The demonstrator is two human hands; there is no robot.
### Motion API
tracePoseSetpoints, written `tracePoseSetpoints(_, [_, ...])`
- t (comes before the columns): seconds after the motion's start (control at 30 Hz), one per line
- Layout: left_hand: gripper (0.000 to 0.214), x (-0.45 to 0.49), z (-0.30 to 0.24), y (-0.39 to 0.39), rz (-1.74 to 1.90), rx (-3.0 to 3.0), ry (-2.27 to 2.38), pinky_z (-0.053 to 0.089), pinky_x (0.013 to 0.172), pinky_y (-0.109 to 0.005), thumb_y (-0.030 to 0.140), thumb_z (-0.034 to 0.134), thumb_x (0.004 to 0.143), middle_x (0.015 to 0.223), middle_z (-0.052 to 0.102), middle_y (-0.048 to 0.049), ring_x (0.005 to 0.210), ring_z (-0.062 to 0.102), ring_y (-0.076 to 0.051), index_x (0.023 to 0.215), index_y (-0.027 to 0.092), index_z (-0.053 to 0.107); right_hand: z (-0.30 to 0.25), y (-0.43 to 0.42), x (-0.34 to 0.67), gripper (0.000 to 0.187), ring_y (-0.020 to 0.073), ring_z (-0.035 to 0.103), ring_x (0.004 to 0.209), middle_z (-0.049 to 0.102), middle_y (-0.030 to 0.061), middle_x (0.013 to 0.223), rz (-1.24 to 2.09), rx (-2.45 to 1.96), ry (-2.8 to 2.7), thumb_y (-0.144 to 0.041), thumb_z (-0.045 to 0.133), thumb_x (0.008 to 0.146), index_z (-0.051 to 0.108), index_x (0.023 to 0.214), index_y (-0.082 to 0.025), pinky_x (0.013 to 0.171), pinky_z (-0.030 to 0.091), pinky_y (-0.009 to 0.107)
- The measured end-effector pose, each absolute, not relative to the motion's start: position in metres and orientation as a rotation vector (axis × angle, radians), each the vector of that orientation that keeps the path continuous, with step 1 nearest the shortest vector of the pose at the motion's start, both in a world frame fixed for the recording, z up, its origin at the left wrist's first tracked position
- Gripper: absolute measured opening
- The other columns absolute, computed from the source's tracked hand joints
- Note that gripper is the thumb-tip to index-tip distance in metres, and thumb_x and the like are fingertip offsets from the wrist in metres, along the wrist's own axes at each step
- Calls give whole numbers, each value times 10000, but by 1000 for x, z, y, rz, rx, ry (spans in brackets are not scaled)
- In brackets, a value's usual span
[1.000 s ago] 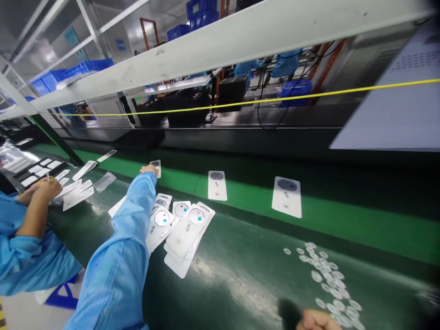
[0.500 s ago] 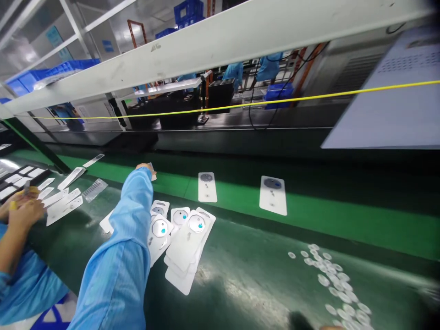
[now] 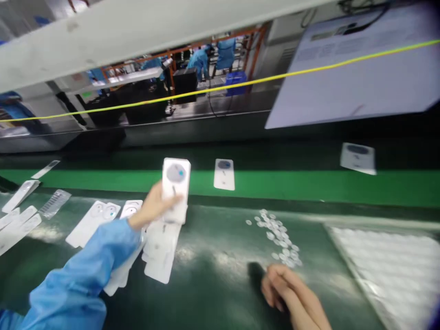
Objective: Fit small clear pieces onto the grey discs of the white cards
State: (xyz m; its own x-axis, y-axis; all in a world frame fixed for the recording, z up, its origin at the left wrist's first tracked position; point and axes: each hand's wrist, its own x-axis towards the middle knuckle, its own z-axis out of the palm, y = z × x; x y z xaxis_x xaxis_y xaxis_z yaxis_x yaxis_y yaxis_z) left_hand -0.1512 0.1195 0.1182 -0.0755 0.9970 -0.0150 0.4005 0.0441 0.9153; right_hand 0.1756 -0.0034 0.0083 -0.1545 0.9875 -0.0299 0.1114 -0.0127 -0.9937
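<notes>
White rectangular card (image 3: 182, 201), grey disc (image 3: 176, 173) near top, held upright

Factory production line
A green conveyor belt (image 3: 275, 185) carries white cards (image 3: 224, 174); beyond it, workers in blue smocks (image 3: 201, 62) stand among orange-framed racks (image 3: 256, 46) and a blue crate (image 3: 236, 82).

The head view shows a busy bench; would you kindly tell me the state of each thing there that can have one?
Left hand, closed on a card
Held card, lifted above the stack
Right hand, empty, fingers loosely curled
Card stack, overlapping, lying flat
Discs, loose, scattered in a heap
Lone card, lying flat on the green strip
</notes>
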Motion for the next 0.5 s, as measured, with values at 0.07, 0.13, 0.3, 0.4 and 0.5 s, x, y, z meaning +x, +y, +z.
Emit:
tracePoseSetpoints(0.07, [401,-102,98,63,886,1432,1407,582,773,-358,392,833,785,1030,754,-80,912,703,-265,1093,179,689,23,-10,163,349,190,629,686,683,62,838,1412,-1115,-1397,-574,536,1008,656,1038,-247,568,520,267])
tracePoseSetpoints(0.13, [436,-68,81,19,803,1326,1245,567,759,-334,461,797,820,1009,748,-88,897,693,-247,1109,160,671,33,-19,151,350,191,647,750,687,63,890,1550,-1030,-1438,-545,593,993,646,1098,-215,613,548,266])
tracePoseSetpoints(0.3, [470,-24,54,-10,849,1008,1179,557,747,-299,516,796,825,1036,751,-123,884,697,-232,1060,122,695,31,-42,151,441,123,523,530,539,-20,602,1653,-1131,-1499,-517,510,1043,607,781,-176,493,460,220])
tracePoseSetpoints(0.4, [452,-11,49,-4,915,788,1074,584,751,-314,500,798,835,1114,755,-156,887,725,-243,1067,120,718,27,-48,166,450,126,514,530,526,-25,594,1667,-1161,-1551,-520,478,1053,618,801,-174,495,485,227])
tracePoseSetpoints(0.5, [490,-2,48,-1,933,578,1009,613,727,-332,503,854,759,1053,771,-158,850,748,-263,1033,121,719,28,-46,178,410,142,580,558,600,-7,627,1554,-1180,-1650,-481,501,1049,656,823,-176,516,513,233])
